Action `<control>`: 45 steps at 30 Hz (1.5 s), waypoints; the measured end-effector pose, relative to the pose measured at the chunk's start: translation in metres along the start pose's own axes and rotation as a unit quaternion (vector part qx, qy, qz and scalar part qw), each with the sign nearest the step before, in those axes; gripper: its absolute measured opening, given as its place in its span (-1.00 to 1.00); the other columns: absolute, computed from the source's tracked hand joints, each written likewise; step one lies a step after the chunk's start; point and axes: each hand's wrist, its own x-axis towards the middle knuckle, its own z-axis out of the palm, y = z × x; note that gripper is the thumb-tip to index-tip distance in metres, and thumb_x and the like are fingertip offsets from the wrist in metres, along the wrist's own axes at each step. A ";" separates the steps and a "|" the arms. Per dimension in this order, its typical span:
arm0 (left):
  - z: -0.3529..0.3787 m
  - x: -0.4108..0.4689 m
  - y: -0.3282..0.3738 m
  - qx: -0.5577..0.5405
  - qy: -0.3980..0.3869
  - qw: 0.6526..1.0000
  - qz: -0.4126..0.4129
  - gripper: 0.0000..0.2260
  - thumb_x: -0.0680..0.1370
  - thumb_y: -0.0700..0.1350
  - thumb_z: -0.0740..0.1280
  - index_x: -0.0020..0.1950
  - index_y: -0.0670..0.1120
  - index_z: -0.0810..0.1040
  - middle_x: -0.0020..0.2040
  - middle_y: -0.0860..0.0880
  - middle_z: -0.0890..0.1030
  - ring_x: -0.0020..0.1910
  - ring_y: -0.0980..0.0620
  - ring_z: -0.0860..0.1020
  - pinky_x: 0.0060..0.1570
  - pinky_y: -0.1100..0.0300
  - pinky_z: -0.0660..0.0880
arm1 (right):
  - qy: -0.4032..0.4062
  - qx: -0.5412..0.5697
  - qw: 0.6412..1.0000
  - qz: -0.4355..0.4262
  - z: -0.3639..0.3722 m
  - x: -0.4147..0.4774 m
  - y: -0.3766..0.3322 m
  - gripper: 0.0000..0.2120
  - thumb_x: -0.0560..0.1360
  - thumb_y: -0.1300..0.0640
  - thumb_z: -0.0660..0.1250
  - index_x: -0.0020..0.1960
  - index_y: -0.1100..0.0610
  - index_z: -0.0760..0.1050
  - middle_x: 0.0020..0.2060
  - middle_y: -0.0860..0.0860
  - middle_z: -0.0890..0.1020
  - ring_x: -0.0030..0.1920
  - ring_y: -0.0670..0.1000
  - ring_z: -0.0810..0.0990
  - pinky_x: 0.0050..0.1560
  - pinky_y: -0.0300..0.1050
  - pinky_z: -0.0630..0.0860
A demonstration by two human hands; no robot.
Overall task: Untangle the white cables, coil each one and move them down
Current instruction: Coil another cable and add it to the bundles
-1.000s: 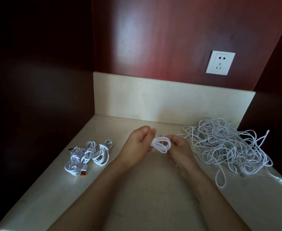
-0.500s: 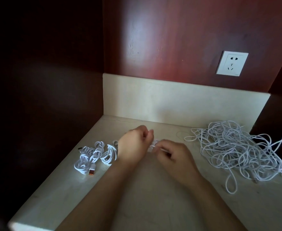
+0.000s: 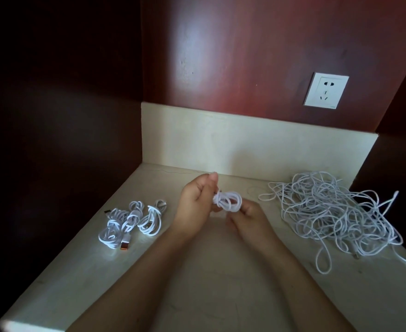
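Left of the tangle point(image 3: 336, 212), I hold a small coil point(image 3: 228, 201), long axis sideways: left grip point(image 3: 197, 202) pinches its left end, right grip point(image 3: 247, 219) its right. Further left lie the done coils point(image 3: 130, 219), nearer my left grip.

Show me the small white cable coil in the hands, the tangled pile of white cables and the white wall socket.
Small white cable coil point(image 3: 228, 202): head view, its middle loops.
Tangled pile of white cables point(image 3: 328, 212): head view, its centre.
White wall socket point(image 3: 326, 90): head view, faceplate middle.
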 end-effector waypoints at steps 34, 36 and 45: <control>-0.006 0.005 -0.010 0.039 0.132 0.990 0.016 -0.62 0.69 0.00 0.11 -0.22 -0.13 0.52 -0.37 -0.10 0.61 -0.38 0.03 0.57 -0.27 0.15 0.52 | 0.027 0.057 0.998 0.001 0.022 -0.003 -0.007 -0.87 0.54 0.19 0.38 -0.16 0.21 0.57 -0.55 -0.03 0.48 -0.55 -0.13 0.39 -0.46 -0.27 0.34; -0.005 0.004 -0.013 0.057 0.093 0.994 0.031 -0.61 0.67 0.08 0.12 -0.20 -0.05 0.59 -0.32 -0.05 0.66 -0.28 -0.03 0.64 -0.16 0.02 0.57 | 0.058 0.065 0.996 0.029 0.019 -0.002 -0.011 -0.80 0.57 0.14 0.34 -0.20 0.20 0.58 -0.56 0.01 0.47 -0.57 -0.09 0.36 -0.49 -0.26 0.32; 0.004 -0.002 -0.015 0.206 -0.033 0.970 0.125 -0.77 0.52 0.17 0.29 0.03 0.09 0.62 -0.06 0.13 0.59 -0.09 0.17 0.59 -0.03 0.22 0.53 | 0.099 0.110 0.984 0.096 -0.006 0.003 -0.010 -0.65 0.61 0.14 0.25 -0.14 0.45 0.51 -0.57 -0.03 0.28 -0.54 -0.11 0.22 -0.49 -0.26 0.16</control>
